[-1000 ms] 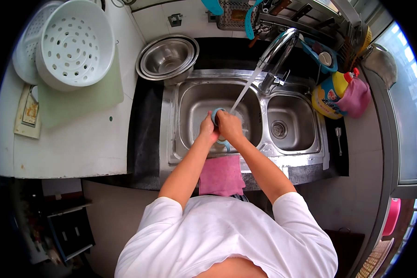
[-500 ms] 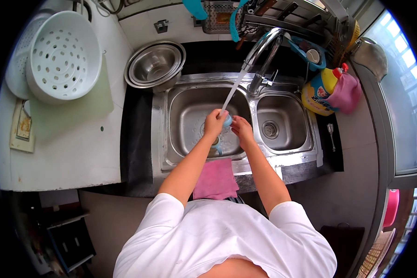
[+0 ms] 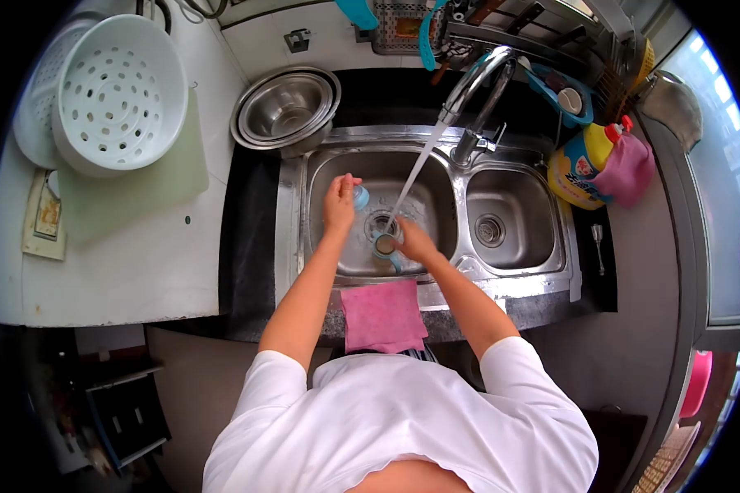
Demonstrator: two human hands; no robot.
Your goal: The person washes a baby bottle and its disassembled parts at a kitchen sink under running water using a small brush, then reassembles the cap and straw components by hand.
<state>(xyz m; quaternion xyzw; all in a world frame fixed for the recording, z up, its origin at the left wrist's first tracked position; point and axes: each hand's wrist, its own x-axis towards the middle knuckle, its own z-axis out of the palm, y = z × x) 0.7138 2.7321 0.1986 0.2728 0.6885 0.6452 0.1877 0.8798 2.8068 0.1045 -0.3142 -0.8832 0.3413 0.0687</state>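
My left hand [image 3: 338, 205] is raised over the left side of the large sink basin [image 3: 325, 246], its fingers closed around a small light-blue round piece [image 3: 360, 197], perhaps a lid. Lower in the same basin, my right hand [image 3: 417, 240] has its fingers at the rim of a small light-blue cup [image 3: 385, 244] with a handle-like part. It seems to grip the cup, though the fingertips are partly hidden. Running water [image 3: 415, 172] falls from the faucet [image 3: 473, 78] beside the right fingers, close to the drain [image 3: 380, 222].
To the right lies a smaller basin [image 3: 522, 205], with a yellow and blue detergent bottle [image 3: 580, 168] behind it. Nested steel bowls [image 3: 284, 111] stand at the back left. A white colander [image 3: 119, 90] is farther left. A pink cloth [image 3: 382, 316] hangs over the front edge.
My hands were together under the stream around the light-blue piece. Now they are apart: the left has moved left with the piece, the right down to the cup. The view shifted slightly.
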